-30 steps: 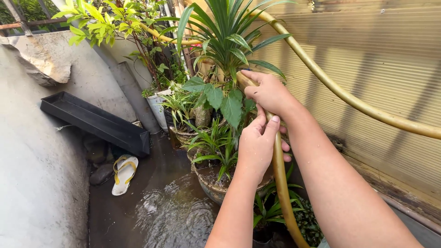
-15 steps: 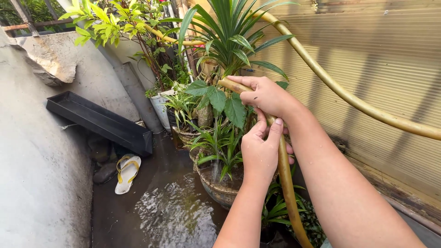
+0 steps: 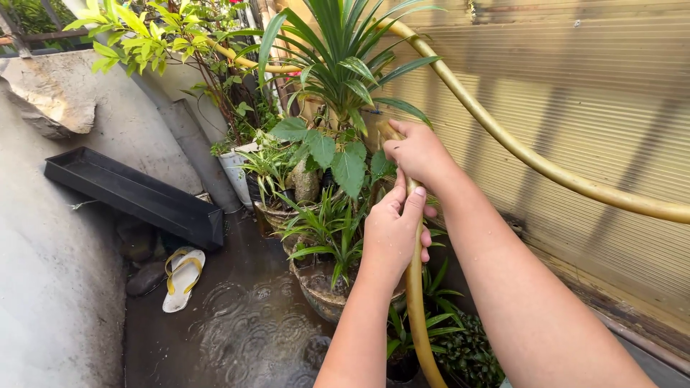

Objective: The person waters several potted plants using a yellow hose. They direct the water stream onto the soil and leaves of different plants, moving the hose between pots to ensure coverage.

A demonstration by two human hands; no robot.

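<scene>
Hose point(image 3: 415, 302): yellow, gripped by both hands, left hand point(image 3: 394, 233) below, right hand point(image 3: 417, 152) above near its end; a further length arced behind the right arm. Potted plants point(image 3: 327, 237): clustered just beyond the hands. Wet floor point(image 3: 237, 323): left of the hands. Sandal point(image 3: 182, 279) and black tray point(image 3: 133, 194): farther left, by the wall.

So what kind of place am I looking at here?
Most likely a narrow outdoor yard or side passage used as a small garden: potted green leafy plants crowd a wet concrete floor, both hands grip a yellow rubber garden hose, and a corrugated translucent wall panel encloses it.
</scene>
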